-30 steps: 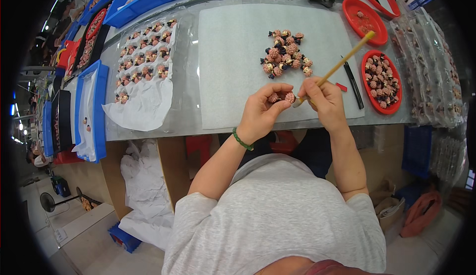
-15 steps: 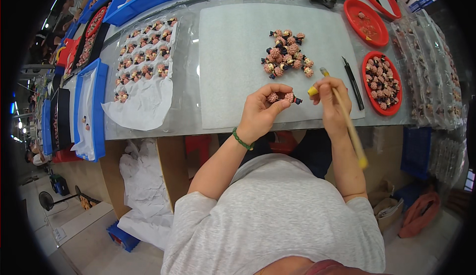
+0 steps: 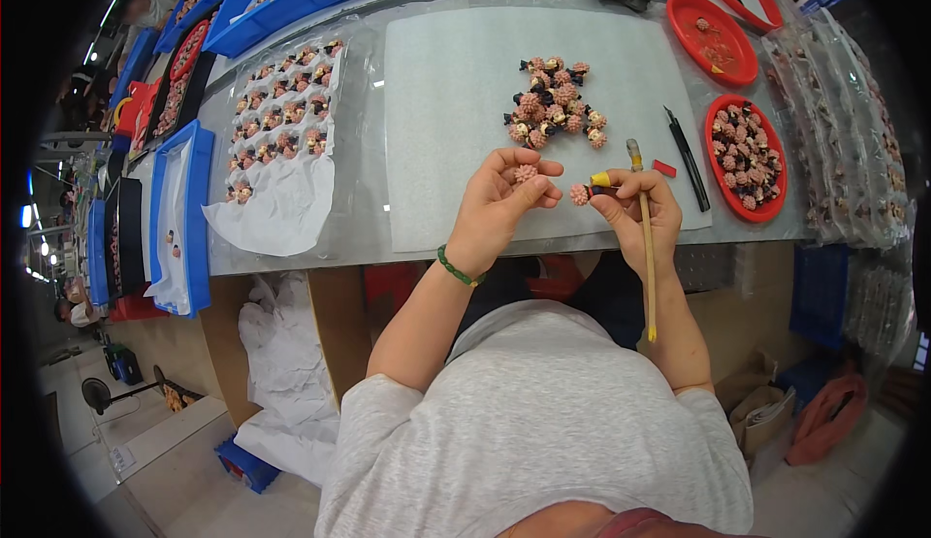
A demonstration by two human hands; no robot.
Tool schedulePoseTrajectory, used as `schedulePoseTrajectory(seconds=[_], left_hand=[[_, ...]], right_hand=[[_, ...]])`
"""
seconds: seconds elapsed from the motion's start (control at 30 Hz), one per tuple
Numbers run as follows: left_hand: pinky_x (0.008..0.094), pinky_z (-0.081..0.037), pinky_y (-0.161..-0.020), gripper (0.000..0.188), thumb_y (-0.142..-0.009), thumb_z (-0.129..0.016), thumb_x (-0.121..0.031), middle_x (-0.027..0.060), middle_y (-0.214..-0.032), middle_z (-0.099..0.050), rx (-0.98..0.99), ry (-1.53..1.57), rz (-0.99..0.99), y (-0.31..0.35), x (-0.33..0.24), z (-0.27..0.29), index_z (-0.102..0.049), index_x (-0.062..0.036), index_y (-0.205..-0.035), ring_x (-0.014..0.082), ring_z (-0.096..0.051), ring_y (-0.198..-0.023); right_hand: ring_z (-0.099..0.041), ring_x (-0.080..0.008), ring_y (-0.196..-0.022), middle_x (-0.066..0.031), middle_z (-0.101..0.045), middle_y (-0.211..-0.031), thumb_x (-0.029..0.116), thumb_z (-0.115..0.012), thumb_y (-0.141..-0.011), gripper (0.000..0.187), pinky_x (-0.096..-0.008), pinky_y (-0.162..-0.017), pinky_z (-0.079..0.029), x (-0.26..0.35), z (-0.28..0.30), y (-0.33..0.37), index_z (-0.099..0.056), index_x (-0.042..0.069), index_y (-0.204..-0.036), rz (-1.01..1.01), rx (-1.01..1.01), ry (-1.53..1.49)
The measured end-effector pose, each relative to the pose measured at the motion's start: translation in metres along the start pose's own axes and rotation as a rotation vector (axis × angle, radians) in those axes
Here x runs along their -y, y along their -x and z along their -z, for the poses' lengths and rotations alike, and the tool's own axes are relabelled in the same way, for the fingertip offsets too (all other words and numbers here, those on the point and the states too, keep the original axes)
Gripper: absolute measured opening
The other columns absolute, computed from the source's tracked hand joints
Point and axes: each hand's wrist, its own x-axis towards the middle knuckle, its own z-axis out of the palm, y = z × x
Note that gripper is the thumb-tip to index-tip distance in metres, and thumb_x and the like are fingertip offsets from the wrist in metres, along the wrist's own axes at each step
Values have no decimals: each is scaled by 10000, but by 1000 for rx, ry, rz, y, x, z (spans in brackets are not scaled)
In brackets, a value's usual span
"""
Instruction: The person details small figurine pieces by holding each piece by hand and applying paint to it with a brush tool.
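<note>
My left hand is closed on a small figurine with a knobbly pink head. Just right of it, my right hand pinches a second small figurine, pink head pointing left, its dark part at the fingertips. A yellow cover sits on one fingertip there. The same hand also holds a long wooden stick with a greyish upper end, perhaps a brush. Beyond both hands, a pile of similar pink-headed figurines lies on the white foam sheet.
Rows of figurines fill a paper-lined tray at left, near a blue tray. At right are a black pen-like tool, a small red piece, a red dish of figurines, another red dish and stacked clear trays.
My right hand has turned and now pinches a figurine to the right of the left hand. The stick swung more upright. The left hand keeps one figurine. The small red piece came into view.
</note>
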Motion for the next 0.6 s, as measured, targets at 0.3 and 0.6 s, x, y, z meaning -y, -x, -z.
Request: schedulePoseTrajectory(seconds=[0.3,0.6], left_hand=[[265,-471,-773,312,-838,-507,-11,100,-1016,-539,-23,-228,-232,-3,11,-18,-467,55,-1140,168,-565,-902],[252,-438,-804,404,-783,-583,-10,107,-1032,-550,-34,-677,-441,12,11,-16,-462,43,-1165,130,-535,-895]], right_hand=[[-572,-138,-806,-132,-591,-891,-35,-644,-734,223,-230,-711,-471,9,-6,-5,-446,21,-820,34,34,89],[-539,-99,-725,-74,-572,-815,-85,-660,-690,241,-211,-672,-455,0,-25,-4,-472,24,-793,-93,-140,-64]])
